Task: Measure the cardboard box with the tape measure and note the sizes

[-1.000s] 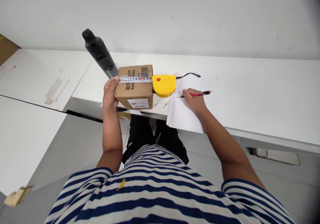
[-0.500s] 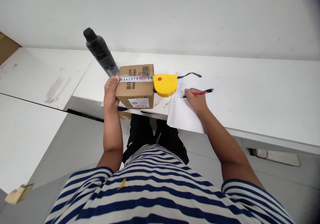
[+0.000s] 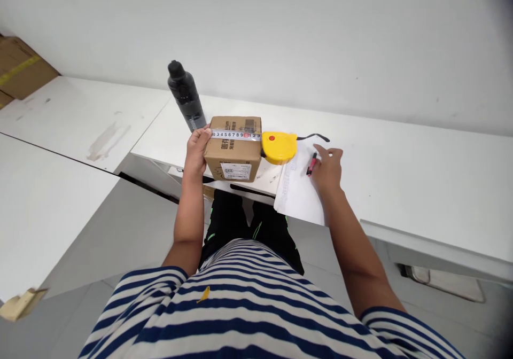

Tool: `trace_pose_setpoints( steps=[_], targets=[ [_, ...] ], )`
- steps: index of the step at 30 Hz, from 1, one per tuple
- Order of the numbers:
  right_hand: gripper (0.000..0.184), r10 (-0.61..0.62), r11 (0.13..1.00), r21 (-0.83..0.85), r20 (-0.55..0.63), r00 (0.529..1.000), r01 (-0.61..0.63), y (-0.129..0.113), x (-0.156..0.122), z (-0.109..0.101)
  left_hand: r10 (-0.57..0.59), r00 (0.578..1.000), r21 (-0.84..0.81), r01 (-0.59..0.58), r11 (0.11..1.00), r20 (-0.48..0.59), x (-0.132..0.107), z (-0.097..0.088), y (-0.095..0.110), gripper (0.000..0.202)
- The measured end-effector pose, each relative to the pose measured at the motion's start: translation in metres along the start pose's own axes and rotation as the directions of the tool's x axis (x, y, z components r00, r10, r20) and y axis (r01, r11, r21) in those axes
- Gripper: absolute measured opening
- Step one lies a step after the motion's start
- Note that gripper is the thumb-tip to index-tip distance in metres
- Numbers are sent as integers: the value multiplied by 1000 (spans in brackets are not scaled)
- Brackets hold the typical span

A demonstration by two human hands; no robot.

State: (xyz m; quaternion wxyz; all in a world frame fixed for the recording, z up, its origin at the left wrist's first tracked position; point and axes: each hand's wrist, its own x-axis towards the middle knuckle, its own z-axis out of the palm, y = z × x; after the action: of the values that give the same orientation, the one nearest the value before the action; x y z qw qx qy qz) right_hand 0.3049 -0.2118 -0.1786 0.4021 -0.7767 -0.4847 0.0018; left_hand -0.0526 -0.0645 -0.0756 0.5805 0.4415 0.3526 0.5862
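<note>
My left hand (image 3: 197,148) grips the left side of a small cardboard box (image 3: 236,150), its thumb pressing the end of the measuring tape on top. The numbered blade lies across the box's top face. The yellow tape measure (image 3: 279,147) sits against the right side, with its black strap trailing to the right. My right hand (image 3: 327,169) is over a written-on sheet of paper (image 3: 298,193), close to the strap. It holds a red and black pen (image 3: 311,165), which looks foreshortened; the index finger extends away from it.
A dark bottle (image 3: 187,96) stands behind the box at its left. Larger cardboard boxes (image 3: 28,68) are at the far left against the wall. The white table's front edge runs just below the paper. A beige block (image 3: 23,304) shows at lower left.
My right hand has lifted from its writing pose, and the pen has swung from pointing right to pointing down. The camera view has shifted; the left hand still grips the box and tape end.
</note>
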Motion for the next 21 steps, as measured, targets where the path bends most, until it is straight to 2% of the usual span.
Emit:
trace_pose_setpoints(
  steps=[1, 3, 5, 7, 9, 12, 14, 16, 19, 21],
  targets=[
    [53, -36, 999, -20, -6, 999, 36, 0, 1, -1, -5, 1000, -2, 5, 1000, -2, 0, 0, 0, 50],
    [67, -192, 981, -21, -54, 980, 191, -8, 1, -6, -16, 1000, 5, 16, 1000, -12, -1, 0, -1, 50],
    [85, -400, 916, -31, -116, 909, 399, -23, 1, -14, -17, 1000, 16, 18, 1000, -17, -1, 0, -1, 49],
    [94, -559, 829, -70, -143, 817, 555, -45, 2, -23, -5, 1000, 22, 5, 1000, -12, -1, 0, -1, 45],
    [86, -651, 759, -97, -118, 750, 644, -69, 6, -32, 5, 1000, 19, -5, 1000, -7, -2, 0, 1, 40],
    [59, -705, 706, -48, 39, 708, 706, -102, 18, -45, -5, 1000, 34, 5, 999, -20, -3, -1, 4, 33],
    [48, -697, 714, 70, 165, 698, 696, -119, 27, -52, -16, 999, 58, 18, 998, -30, -4, -1, 7, 29],
    [48, -638, 770, 202, 250, 728, 605, -130, 36, -59, -28, 999, 82, 30, 996, -29, -5, -1, 9, 27],
    [52, -434, 885, 344, 370, 822, 313, -139, 48, -64, -32, 999, 115, 34, 993, -19, -6, -1, 10, 25],
    [55, -338, 888, 442, 440, 832, 126, -143, 53, -62, -23, 1000, 134, 25, 991, -18, -6, 0, 11, 23]
  ],
)
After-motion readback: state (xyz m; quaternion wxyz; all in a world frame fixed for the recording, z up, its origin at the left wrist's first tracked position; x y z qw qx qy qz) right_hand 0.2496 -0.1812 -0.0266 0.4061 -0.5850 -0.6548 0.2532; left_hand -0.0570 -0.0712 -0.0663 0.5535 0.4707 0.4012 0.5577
